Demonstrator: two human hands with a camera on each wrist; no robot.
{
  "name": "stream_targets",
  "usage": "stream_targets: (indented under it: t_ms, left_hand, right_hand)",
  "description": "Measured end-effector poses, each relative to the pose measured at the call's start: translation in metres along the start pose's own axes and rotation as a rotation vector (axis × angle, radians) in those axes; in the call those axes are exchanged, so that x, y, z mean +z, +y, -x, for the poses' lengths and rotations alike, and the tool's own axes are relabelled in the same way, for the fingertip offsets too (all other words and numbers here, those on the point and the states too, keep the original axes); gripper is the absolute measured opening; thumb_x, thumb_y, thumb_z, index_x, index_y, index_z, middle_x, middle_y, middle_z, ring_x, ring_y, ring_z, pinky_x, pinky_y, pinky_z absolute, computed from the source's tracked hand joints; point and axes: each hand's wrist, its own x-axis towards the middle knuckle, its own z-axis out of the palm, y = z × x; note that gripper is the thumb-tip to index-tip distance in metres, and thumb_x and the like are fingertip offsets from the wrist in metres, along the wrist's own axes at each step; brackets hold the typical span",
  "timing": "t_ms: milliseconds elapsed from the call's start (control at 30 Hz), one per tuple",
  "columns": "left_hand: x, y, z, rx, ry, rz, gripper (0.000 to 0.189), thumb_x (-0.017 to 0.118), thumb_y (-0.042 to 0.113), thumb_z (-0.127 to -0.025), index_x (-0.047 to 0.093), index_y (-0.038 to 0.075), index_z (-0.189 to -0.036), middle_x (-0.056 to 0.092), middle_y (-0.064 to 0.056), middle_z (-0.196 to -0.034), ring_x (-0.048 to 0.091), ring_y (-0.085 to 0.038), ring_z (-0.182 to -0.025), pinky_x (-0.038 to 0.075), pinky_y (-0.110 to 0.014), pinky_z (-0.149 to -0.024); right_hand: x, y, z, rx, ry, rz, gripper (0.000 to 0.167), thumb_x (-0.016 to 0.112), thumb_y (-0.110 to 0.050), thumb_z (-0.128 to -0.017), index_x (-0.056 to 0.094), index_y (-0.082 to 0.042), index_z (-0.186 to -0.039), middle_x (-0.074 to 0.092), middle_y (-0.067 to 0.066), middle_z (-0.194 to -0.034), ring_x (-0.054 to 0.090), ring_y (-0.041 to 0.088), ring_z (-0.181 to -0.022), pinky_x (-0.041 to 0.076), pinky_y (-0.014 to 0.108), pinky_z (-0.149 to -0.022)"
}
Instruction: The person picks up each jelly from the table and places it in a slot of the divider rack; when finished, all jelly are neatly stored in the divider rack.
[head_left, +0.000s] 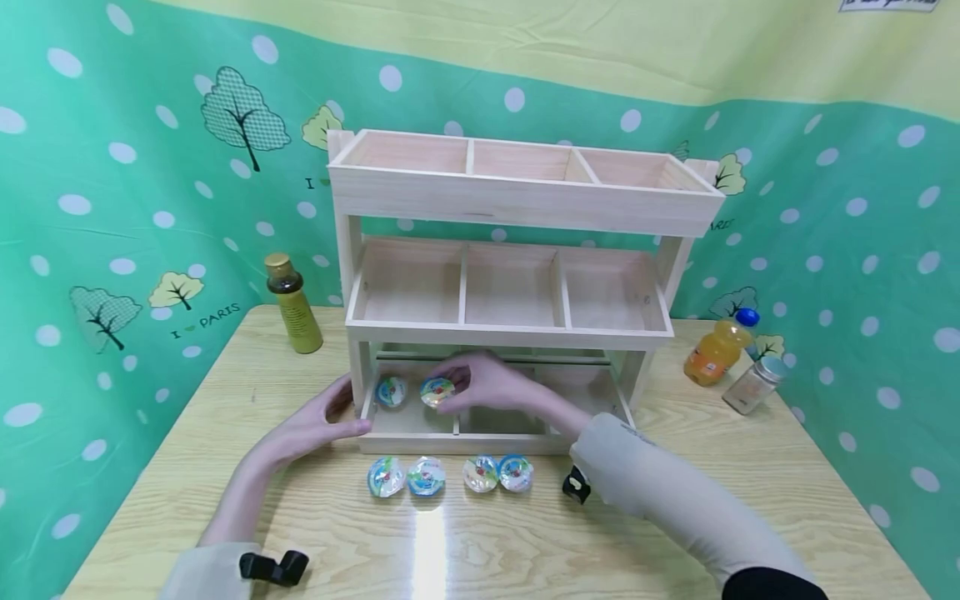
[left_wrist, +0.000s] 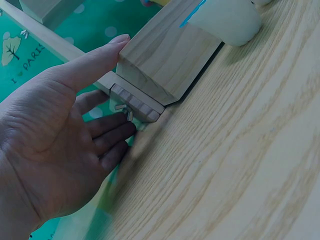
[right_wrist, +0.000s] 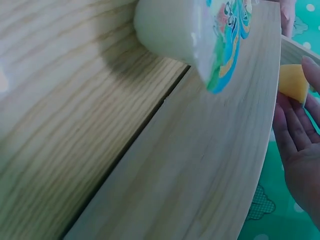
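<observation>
My right hand (head_left: 487,385) pinches a jelly cup (head_left: 436,392) with a printed lid, inside the left compartment of the wooden rack's bottom tray (head_left: 420,444). In the right wrist view that cup (right_wrist: 292,82) looks yellow, between the thumb and fingers. Another jelly cup (head_left: 391,391) sits to its left in the same compartment. My left hand (head_left: 313,427) is at the tray's left end. In the left wrist view the left thumb touches the tray's corner, and the loosely bent fingers lie beside the rack's foot (left_wrist: 135,102) and its wing nut.
Before the tray stand several jelly cups: one pair (head_left: 426,477) at left, another (head_left: 515,473) further right. The rack's middle tray (head_left: 510,335) and top tray (head_left: 525,200) overhang the bottom one. A green bottle (head_left: 296,308) stands left; an orange drink bottle (head_left: 716,350) and a jar (head_left: 753,385) stand right.
</observation>
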Motion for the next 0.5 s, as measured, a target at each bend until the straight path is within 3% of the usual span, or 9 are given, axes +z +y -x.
stream_targets:
  t_ms: [500]
  left_hand:
    - [-0.001, 0.0, 0.0, -0.014, -0.002, -0.009, 0.101, 0.073, 0.035, -0.094, 0.008, 0.009, -0.166, 0.013, -0.026, -0.171, 0.013, -0.051, -0.158, 0.015, -0.069, -0.125]
  right_hand:
    - [0.012, -0.008, -0.018, -0.072, -0.076, 0.138, 0.053, 0.086, -0.024, -0.082, 0.069, -0.012, -0.131, 0.074, 0.001, -0.115, 0.065, 0.006, -0.094, 0.057, 0.019, -0.081]
